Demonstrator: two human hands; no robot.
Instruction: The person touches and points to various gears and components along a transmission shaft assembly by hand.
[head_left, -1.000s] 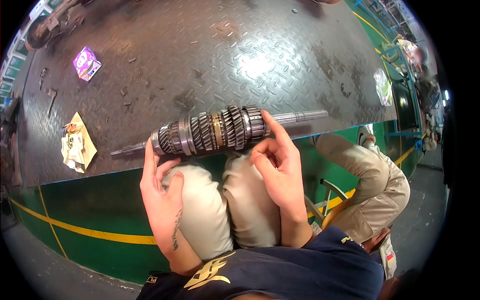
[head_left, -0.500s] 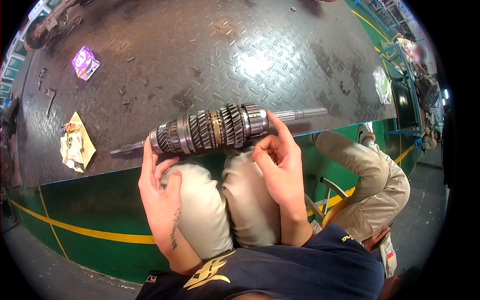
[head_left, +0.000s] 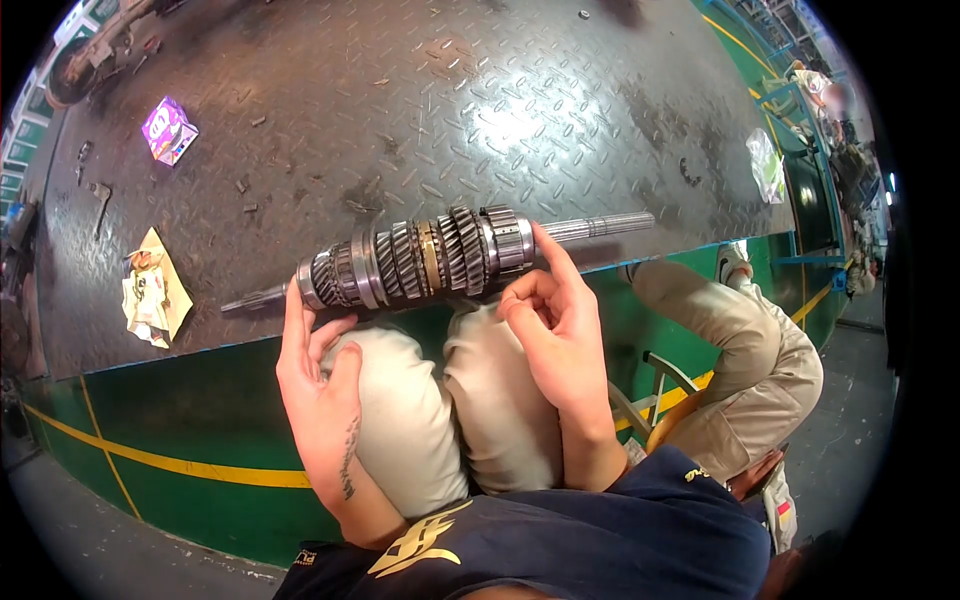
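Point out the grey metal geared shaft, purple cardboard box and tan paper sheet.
Grey metal geared shaft (head_left: pixel 405 262): head view, middle gears.
Purple cardboard box (head_left: pixel 167 128): head view, printed side.
Tan paper sheet (head_left: pixel 175 294): head view, bare right part.

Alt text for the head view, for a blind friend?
A person's left hand and right hand touch opposite ends of a gear stack on a shaft near the edge of a metal table; a purple box lies farther left.
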